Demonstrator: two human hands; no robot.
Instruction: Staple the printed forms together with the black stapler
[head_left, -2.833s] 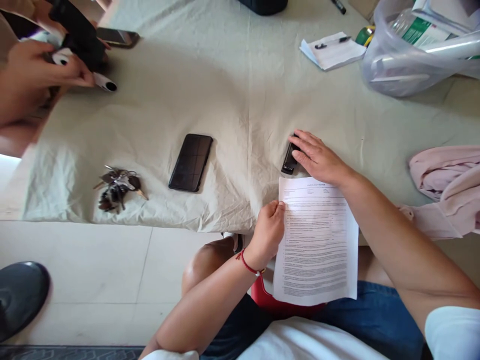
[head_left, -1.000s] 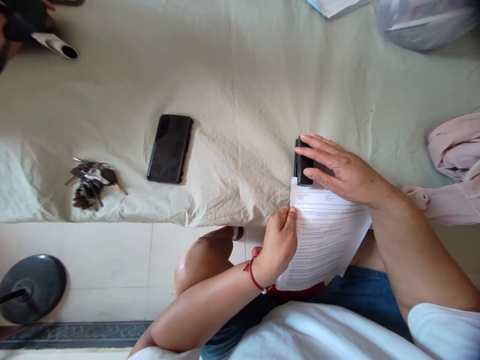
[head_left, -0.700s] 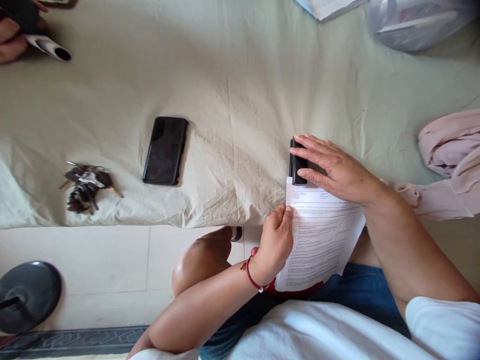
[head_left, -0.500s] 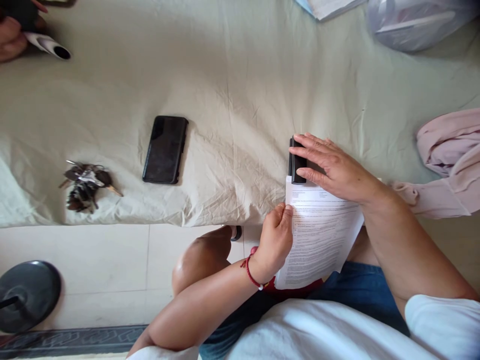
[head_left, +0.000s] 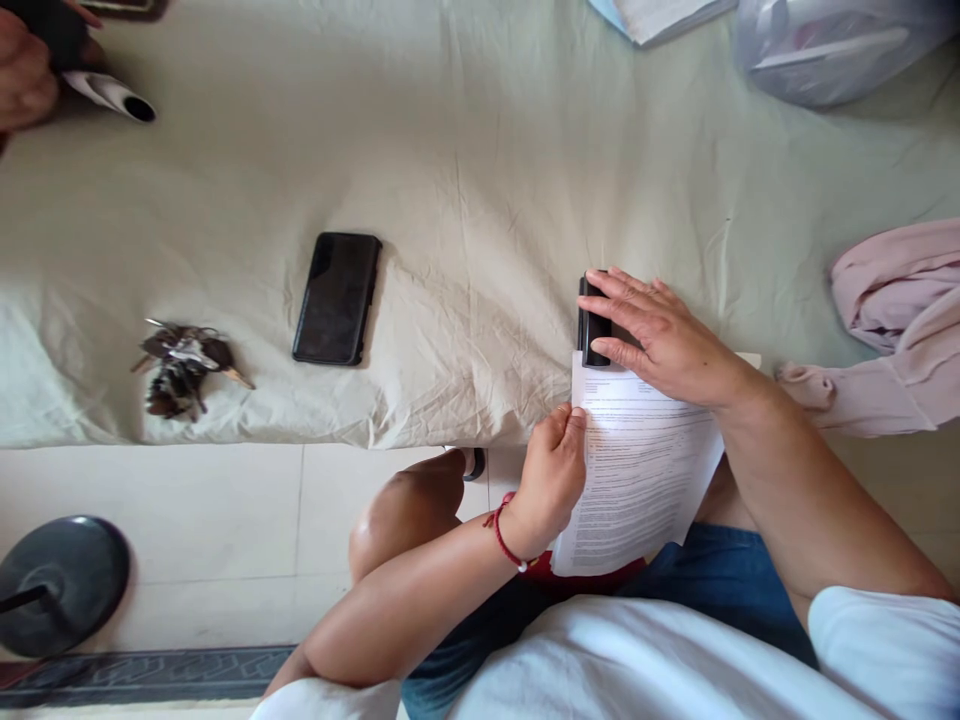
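A black stapler (head_left: pixel 596 330) lies on the cloth near the edge, its near end over the top left corner of some printed paper (head_left: pixel 637 480). My right hand (head_left: pixel 652 330) rests over the stapler from the right, thumb and fingers spread along its top. My left hand (head_left: pixel 555 465) pinches the paper's left edge just below the stapler, thumb on top. The lower part of the paper hangs off the edge above my lap. How many sheets there are, I cannot tell.
On the cloth-covered surface (head_left: pixel 480 200) lie a black phone (head_left: pixel 337 298) and a bunch of keys (head_left: pixel 187 365). Pink cloth (head_left: pixel 900 330) lies right; a plastic bag (head_left: pixel 840 50) and papers (head_left: pixel 667 18) lie at the back. Another person's hand (head_left: pixel 26 75) shows top left.
My hands, the stapler and the paper stay nearly as they were. The view has shifted slightly, so the phone and keys appear a little further right.
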